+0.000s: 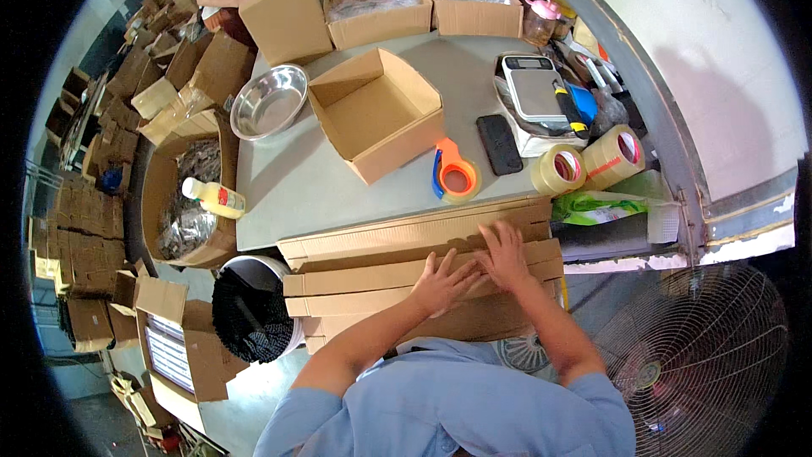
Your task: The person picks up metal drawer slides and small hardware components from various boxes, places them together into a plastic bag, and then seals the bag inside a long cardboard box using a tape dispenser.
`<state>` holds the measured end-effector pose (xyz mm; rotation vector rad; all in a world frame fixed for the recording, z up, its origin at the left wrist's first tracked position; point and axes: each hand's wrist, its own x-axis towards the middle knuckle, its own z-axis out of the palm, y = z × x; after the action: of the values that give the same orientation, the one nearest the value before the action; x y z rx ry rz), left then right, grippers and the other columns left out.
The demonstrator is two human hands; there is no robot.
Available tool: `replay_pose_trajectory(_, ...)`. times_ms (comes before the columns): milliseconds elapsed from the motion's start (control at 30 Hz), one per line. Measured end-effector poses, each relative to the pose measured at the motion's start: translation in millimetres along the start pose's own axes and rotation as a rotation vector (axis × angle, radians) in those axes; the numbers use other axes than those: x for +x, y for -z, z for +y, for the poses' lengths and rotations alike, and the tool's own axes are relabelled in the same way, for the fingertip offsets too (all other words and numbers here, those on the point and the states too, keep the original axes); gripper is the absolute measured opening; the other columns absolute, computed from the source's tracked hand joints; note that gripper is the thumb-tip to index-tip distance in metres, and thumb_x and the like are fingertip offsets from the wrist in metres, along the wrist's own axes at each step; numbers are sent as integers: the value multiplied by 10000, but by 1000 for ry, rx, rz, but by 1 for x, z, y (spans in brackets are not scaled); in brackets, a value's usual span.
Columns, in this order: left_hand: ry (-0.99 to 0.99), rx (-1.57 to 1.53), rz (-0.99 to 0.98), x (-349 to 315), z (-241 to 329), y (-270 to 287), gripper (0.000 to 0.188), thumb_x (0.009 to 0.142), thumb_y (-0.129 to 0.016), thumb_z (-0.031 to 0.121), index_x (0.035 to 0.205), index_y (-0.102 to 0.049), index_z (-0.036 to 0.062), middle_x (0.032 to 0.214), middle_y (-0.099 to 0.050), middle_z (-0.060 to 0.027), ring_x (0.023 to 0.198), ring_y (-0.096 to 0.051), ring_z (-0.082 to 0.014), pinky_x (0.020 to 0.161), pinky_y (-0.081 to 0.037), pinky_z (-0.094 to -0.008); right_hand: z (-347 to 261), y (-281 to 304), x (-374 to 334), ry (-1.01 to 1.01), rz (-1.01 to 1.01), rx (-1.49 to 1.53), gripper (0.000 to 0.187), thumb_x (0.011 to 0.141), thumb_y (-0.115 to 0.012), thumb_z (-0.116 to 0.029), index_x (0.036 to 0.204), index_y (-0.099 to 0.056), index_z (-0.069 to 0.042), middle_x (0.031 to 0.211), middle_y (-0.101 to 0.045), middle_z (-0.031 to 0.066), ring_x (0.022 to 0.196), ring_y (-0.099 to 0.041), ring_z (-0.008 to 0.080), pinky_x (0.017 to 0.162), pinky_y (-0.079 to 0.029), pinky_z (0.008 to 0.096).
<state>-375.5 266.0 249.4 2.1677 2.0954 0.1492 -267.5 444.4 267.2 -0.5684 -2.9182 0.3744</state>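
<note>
Long brown pieces of folded cardboard point(355, 286) lie across the near edge of the table, right in front of my body. My left hand point(443, 283) rests on them with its fingers spread. Just to its right, my right hand point(506, 257) presses on the same cardboard, fingers stretched out and reaching a little farther. The fingertips of the left hand come close to the right hand. Beyond the cardboard stand an open, empty cardboard box point(389, 156) and an orange and blue tape dispenser point(443, 161) with a roll of clear tape.
A steel bowl point(245, 114), a black phone point(500, 145), a white scale point(534, 89) and tape rolls point(560, 169) sit on the grey table point(279, 203). Boxes of clear bags point(381, 13) line the back. A yellow bottle point(216, 197) is at left, a large fan point(694, 355) at right.
</note>
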Motion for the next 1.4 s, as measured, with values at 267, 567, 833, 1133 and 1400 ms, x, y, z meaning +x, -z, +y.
replay_pose_trajectory(267, -35, -16, -25, 8, 2, -8, 688, 839, -489, 535, 1426, -268, 253, 1486, -227, 8, 1324, -236, -393, 939, -265, -674, -54, -6, 159, -63, -184, 39, 475, 747, -698, -215, 1136, -475, -61, 999, -560, 217, 946, -553, 406, 805, -447, 460)
replay_pose_trajectory(567, -25, -100, 49, 10, 7, -7, 641, 843, -511, 474, 1409, -311, 247, 1476, -252, 6, 1298, -261, -405, 924, -289, -669, -5, 116, 79, -116, -336, 190, 344, 693, -648, -223, 989, -575, -61, 1023, -593, 205, 982, -566, 366, 827, -464, 409)
replay_pose_trajectory(833, 4, -51, 69, 22, 17, -13, 636, 817, -525, 523, 1377, -365, 268, 1459, -269, 27, 1254, -272, -429, 870, -308, -686, 15, 82, 36, -386, -394, 264, 327, 711, -598, -286, 945, -680, -73, 933, -649, 193, 899, -616, 363, 827, -486, 415)
replay_pose_trajectory(1133, 20, -29, 64, 20, 20, -6, 615, 809, -530, 535, 1348, -408, 264, 1450, -281, 28, 1235, -299, -429, 842, -329, -694, -21, 76, -92, -329, -95, 427, 413, 731, -651, -197, 1085, -593, 8, 1084, -611, 193, 1000, -598, 336, 871, -472, 362)
replay_pose_trajectory(1400, 65, -120, -26, 47, 41, 9, 528, 834, -521, 486, 1259, -457, 179, 1441, -300, -39, 1267, -271, -435, 877, -273, -732, 7, 44, -132, -726, -392, 818, 328, 772, -622, -167, 1043, -650, 15, 902, -680, 115, 871, -621, 171, 786, -479, 290)
